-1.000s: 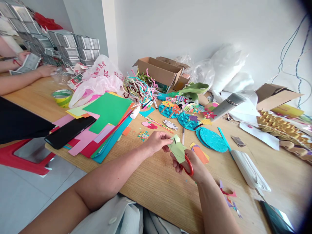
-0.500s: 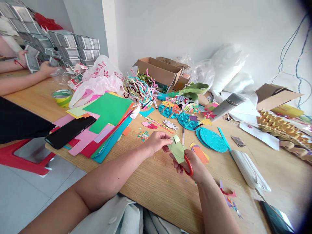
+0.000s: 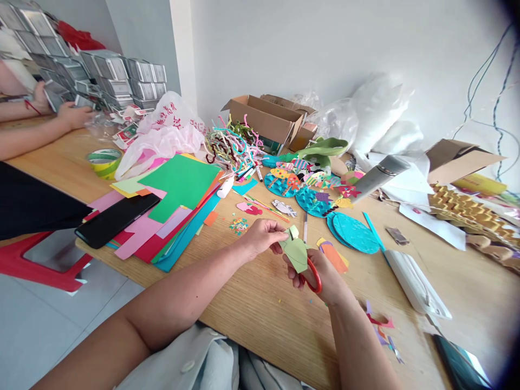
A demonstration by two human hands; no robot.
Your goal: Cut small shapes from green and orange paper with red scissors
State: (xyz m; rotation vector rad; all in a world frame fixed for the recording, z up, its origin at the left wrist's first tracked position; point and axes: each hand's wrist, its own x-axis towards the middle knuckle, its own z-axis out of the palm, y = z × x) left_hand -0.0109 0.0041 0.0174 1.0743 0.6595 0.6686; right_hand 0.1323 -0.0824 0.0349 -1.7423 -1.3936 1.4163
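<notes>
Nearest along the wooden table (image 3: pixel 260 309), coloured paper scraps (image 3: pixel 382 327) lie beside the right forearm. Beyond them, the right hand (image 3: pixel 327 273) is wrapped round red-handled scissors (image 3: pixel 316 280), its fingers closed about the grips; how wide the blades stand is hard to tell, as they are mostly hidden by the paper. The left hand (image 3: pixel 262 237) pinches the upper left edge of a light green paper piece (image 3: pixel 296 253) between thumb and forefinger, so the piece sits between the two hands, above the table, its lower part just over the right fingers. It looks partly cut: a slit opens near its top, while a drawn curved line runs across uncut paper, so the cutting seems unfinished. A little further lie orange and yellow paper pieces (image 3: pixel 335 258), a pen (image 3: pixel 305 226), tiny confetti-like bits (image 3: pixel 238 226) and a white fish cutout (image 3: pixel 283 207), which seems fully cut out. Past these, patterned fish cutouts (image 3: pixel 292 181), apparently finished, are gathered on and around blue textured discs (image 3: pixel 311 203). Furthest back are tangled pipe cleaners (image 3: pixel 233 146) and an open cardboard box (image 3: pixel 264 118).
</notes>
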